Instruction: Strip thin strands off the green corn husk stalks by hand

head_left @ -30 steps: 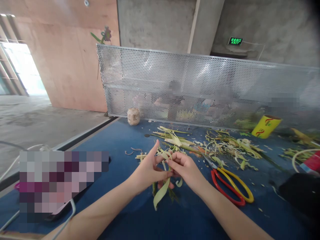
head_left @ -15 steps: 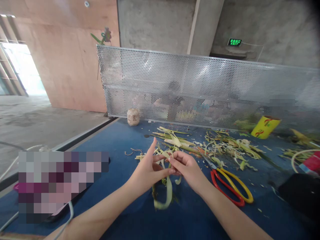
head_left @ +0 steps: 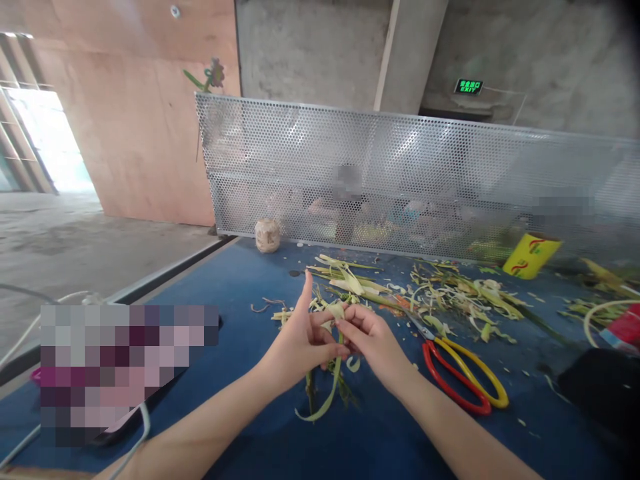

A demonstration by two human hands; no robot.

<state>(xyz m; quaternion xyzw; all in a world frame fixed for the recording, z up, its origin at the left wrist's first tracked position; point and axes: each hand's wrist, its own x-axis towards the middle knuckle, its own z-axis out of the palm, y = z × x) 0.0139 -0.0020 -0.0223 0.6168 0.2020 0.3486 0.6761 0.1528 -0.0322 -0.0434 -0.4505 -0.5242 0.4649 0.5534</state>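
Note:
Above the blue table, both my hands meet over a long, pale green leaf strip (head_left: 330,398), whose loose end curls down below them. My left hand (head_left: 295,340) has one finger raised, while its other fingers close around the strip. Pinched fingertips of my right hand (head_left: 373,340) meet the strip from the other side; their exact grip is partly hidden. Thin green stems (head_left: 311,390) hang or lie beneath the hands; I cannot tell which. Just right of my right forearm lie scissors (head_left: 457,373) with one red and one yellow handle, blades pointing away.
Peeled leaf scraps (head_left: 450,293) and long stalks (head_left: 345,273) litter the far table. A yellow roll (head_left: 532,256) and a whitish roll (head_left: 267,235) stand near the perforated metal screen (head_left: 300,153). A blurred-out object with a cable lies left; a black object (head_left: 600,387) lies right.
The strip's hanging loop has opened out, and its loose end now curls to the left. Both hands stay nearly in place, with small finger shifts.

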